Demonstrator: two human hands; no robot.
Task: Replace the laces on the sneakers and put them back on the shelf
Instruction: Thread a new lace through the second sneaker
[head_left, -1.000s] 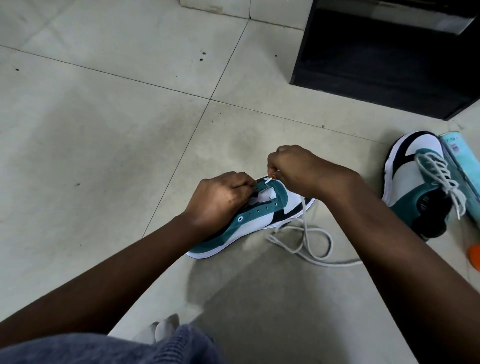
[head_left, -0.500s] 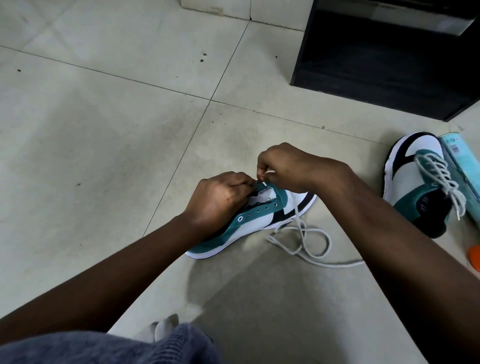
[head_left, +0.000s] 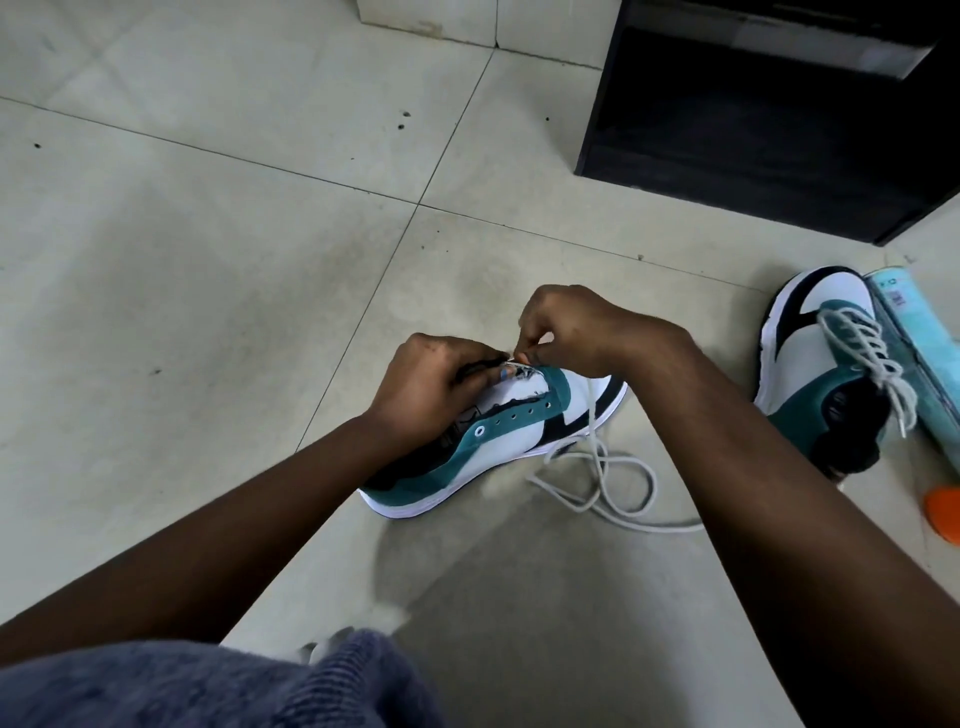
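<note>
Sneaker (head_left: 524, 431) toe up-right, heel lower-left; left hand (head_left: 431, 389) gripping tongue, right hand (head_left: 576, 332) pinching lace (head_left: 597, 467) tip.

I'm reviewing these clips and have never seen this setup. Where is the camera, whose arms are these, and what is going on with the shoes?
There is no machine: a person wears a camera on the head, looking down at their own bare hands. The left hand grips the teal, white and black sneaker on the tiled floor. The right hand pinches the tip of a white lace at the sneaker's front eyelets; the rest lies looped on the floor. A second, already laced sneaker lies to the right, beside a light blue box. A black shelf unit stands behind.
</note>
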